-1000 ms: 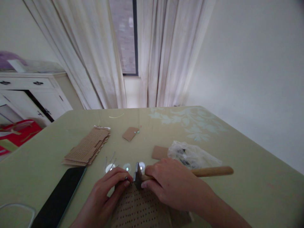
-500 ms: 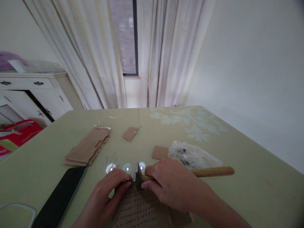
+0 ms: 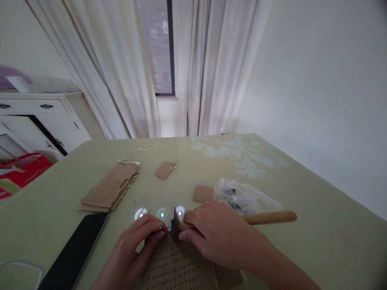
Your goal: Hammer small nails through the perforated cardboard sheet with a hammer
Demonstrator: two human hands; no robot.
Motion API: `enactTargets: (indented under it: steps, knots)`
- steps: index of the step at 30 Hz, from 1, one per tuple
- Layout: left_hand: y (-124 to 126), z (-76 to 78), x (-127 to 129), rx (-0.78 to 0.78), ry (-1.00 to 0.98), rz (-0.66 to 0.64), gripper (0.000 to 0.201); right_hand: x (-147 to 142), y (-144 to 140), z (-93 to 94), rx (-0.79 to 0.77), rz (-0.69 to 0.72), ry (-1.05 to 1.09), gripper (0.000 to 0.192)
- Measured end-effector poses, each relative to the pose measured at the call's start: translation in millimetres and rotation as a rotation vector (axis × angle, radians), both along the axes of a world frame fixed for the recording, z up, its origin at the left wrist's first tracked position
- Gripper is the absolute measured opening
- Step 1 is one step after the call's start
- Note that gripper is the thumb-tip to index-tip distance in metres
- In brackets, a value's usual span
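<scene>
A perforated brown board is set at the near side of the table, its far edge partly covered by the hands. A small metal piece (perhaps a nail, though too little of it shows) is pinched between thumb and fingers of the left hand, at the board's far left corner. The hammer is gripped close to its head by the right hand, whose fingers are closed around the wooden handle. The head is held just beside the left fingertips; whether anything is touched by it cannot be told. Short, light taps would seem best, with the metal piece held steady and the fingertips kept clear of the hammer's path.

Beyond the right hand, a clear plastic bag is seen crumpled, with dark items enclosed that cannot be made out; a flat brown piece is partly hidden by it. Slender metal pins are scattered beyond the left hand. Farther off, a red bag is seen near a white cabinet; the bag's contents are unclear, and the inside behind the cabinet's ajar door is dark.
</scene>
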State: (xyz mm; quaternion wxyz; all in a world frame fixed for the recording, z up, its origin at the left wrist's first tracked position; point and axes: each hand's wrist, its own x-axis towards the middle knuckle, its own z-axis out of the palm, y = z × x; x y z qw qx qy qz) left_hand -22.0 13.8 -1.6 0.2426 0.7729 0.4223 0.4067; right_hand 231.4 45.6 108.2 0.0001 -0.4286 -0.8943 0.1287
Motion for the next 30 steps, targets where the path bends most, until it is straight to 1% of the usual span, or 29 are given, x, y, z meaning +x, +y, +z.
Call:
enactTargets:
  steps: [6,13,16,24,30]
  knots:
    - [-0.1,-2.0,-1.2,-0.024,0.007,-0.004,0.015,-0.6,-0.6,2.5,-0.003,-0.007,-0.004,0.033]
    - [0.6,9.8,4.9,0.051,0.018,0.015,0.015,-1.6,0.0,4.9,-0.038,-0.016,-0.011,0.034]
    - [1.2,11.6,6.0,0.064,0.022,0.009,0.016,-1.3,0.0,4.0,-0.037,-0.019,-0.009,0.033]
    - [1.8,11.5,4.2,0.060,0.043,-0.009,0.017,-1.3,-0.7,3.5,-0.028,-0.022,-0.013,0.033]
    - [0.0,3.9,1.5,0.033,0.022,0.006,0.014,-1.5,-0.4,4.2,-0.025,-0.017,-0.014,0.034]
